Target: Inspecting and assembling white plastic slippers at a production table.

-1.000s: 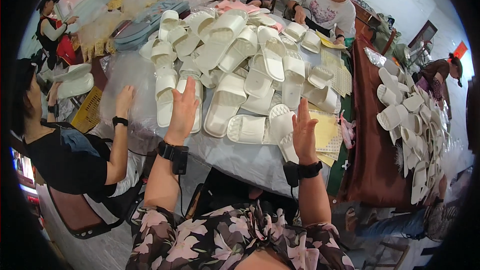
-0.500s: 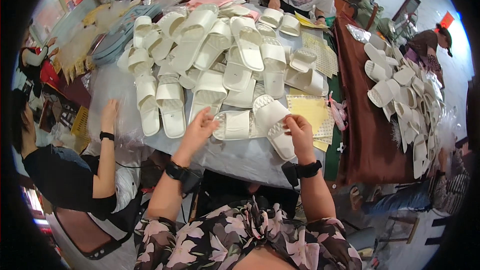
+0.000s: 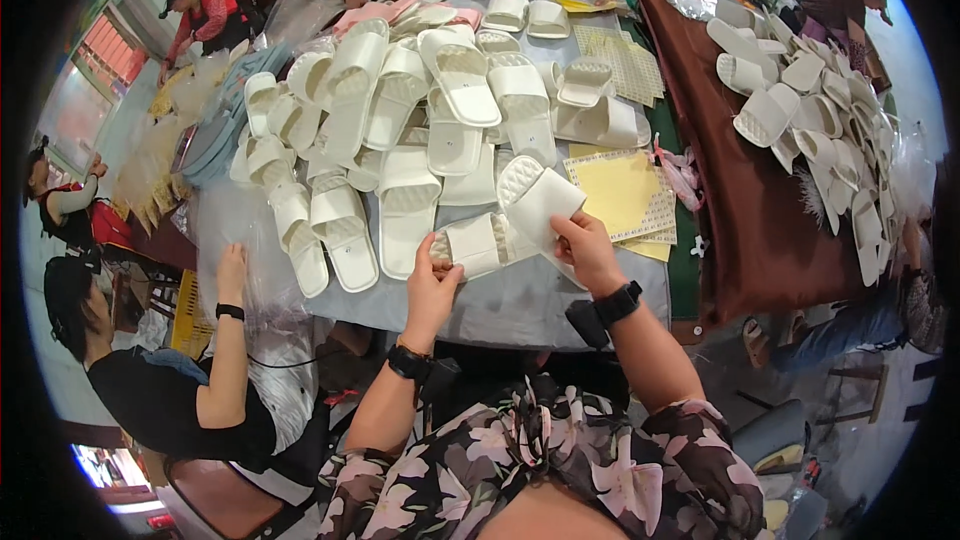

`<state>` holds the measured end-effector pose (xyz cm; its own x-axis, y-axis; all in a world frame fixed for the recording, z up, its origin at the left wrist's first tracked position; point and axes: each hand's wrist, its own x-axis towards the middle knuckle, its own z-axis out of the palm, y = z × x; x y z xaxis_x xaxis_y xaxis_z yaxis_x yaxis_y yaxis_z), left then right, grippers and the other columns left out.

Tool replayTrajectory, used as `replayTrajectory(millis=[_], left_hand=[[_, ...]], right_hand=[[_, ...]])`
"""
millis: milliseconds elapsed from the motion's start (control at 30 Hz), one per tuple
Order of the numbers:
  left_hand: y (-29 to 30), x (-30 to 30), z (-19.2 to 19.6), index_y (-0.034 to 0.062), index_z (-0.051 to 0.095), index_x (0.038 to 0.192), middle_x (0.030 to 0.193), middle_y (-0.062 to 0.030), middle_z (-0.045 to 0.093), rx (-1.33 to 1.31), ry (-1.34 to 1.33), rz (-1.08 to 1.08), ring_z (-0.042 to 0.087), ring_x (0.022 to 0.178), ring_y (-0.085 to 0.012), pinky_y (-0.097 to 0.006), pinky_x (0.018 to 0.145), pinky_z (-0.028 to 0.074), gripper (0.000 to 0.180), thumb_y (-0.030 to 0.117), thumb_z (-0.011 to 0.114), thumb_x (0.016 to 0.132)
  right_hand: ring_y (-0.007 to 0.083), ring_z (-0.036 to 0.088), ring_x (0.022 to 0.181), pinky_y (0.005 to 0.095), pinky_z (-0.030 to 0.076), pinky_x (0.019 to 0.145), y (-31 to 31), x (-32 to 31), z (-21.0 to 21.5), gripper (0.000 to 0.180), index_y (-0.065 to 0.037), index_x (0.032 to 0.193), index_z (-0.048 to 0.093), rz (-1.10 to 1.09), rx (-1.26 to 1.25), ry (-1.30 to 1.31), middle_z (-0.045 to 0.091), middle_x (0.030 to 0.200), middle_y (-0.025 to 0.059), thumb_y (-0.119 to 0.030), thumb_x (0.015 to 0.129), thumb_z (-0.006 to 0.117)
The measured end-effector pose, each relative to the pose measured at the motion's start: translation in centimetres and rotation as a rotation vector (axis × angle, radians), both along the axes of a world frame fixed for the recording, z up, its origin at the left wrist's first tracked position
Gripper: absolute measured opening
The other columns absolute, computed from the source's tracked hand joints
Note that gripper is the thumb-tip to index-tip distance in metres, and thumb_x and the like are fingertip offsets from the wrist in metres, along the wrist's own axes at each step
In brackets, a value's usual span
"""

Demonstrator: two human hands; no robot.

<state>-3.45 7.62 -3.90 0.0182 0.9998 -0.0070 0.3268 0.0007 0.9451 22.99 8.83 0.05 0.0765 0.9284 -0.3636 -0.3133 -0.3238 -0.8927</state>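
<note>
In front of me my right hand (image 3: 588,254) grips a cream-white slide slipper (image 3: 540,202) by the side of its band, fingers wrapped round its edge. The slipper is tilted, its quilted footbed end pointing away from me. My left hand (image 3: 434,288) pinches the left end of a second white slipper (image 3: 474,246), which lies sideways near the table's front edge. Part of this one is covered by the slipper in my right hand. Just beyond my left hand is another white slipper (image 3: 407,202), part of a large heap.
White slippers (image 3: 460,75) are piled across the grey-covered table. Yellow sticker sheets (image 3: 622,190) lie right of my hands. More slippers (image 3: 815,110) rest on a brown-covered table (image 3: 740,250). A co-worker's arm (image 3: 228,340) reaches in at left beside clear plastic bags (image 3: 240,250).
My left hand has come down onto the end of the sideways slipper and taken hold of it. The view has shifted, and my right hand still holds its slipper.
</note>
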Motion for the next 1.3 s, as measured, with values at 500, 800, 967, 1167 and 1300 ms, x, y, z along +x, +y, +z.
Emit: replayTrajectory(millis=[500,800,967,1167,1300], left_hand=[[-1.7,-0.2,3.0,0.0019,0.034,0.146,0.123,-0.0113,0.060,-0.379,-0.587,0.040,0.060,0.101,-0.0165,-0.028,0.084,0.048,0.065,0.017,0.065,0.092],[-5.7,-0.4,1.7,0.0039,0.029,0.149,0.133,-0.0151,0.049,-0.061,0.136,-0.122,0.058,0.107,-0.0195,-0.031,0.083,0.050,0.080,0.015,0.074,0.084],[-6.7,1.8,3.0,0.0041,0.023,0.151,0.129,-0.0157,0.051,-0.294,-0.194,-0.269,0.061,0.100,-0.0184,-0.032,0.082,0.054,0.092,0.014,0.079,0.080],[-5.9,1.2,1.2,-0.0005,0.007,0.153,0.147,-0.0181,0.033,-0.167,-0.512,-0.076,0.043,0.130,-0.0282,-0.040,0.103,0.042,0.093,0.013,0.071,0.087],[-6.3,0.5,1.8,-0.0042,0.004,0.152,0.154,-0.0214,0.022,-0.071,-0.186,0.070,0.034,0.138,-0.0310,-0.042,0.106,0.039,0.091,0.017,0.068,0.090]], right_hand=[[0.0398,0.065,0.078,0.0418,0.052,0.071,-8.0,-3.0,4.1,0.031,0.002,0.098,0.067,0.668,0.359,-0.740,0.066,0.084,0.0244,-0.024,0.083,0.063],[0.0322,0.066,0.076,0.0389,0.051,0.068,-4.6,1.7,5.5,0.031,0.002,0.099,0.068,0.408,0.253,-0.821,0.068,0.087,0.0207,-0.024,0.082,0.066],[0.0346,0.065,0.084,0.0411,0.051,0.071,-5.1,0.8,2.8,0.038,0.002,0.111,0.063,0.428,0.281,-0.784,0.064,0.095,0.0249,-0.024,0.083,0.068],[0.0275,0.062,0.102,0.0347,0.053,0.076,-6.7,-2.6,5.5,0.038,-0.001,0.120,0.060,0.544,0.471,-0.458,0.063,0.110,0.0170,-0.018,0.087,0.066],[0.0253,0.061,0.103,0.0322,0.054,0.077,-5.8,-2.1,3.4,0.039,-0.003,0.125,0.058,0.580,0.523,-0.461,0.063,0.113,0.0130,-0.012,0.087,0.065]])
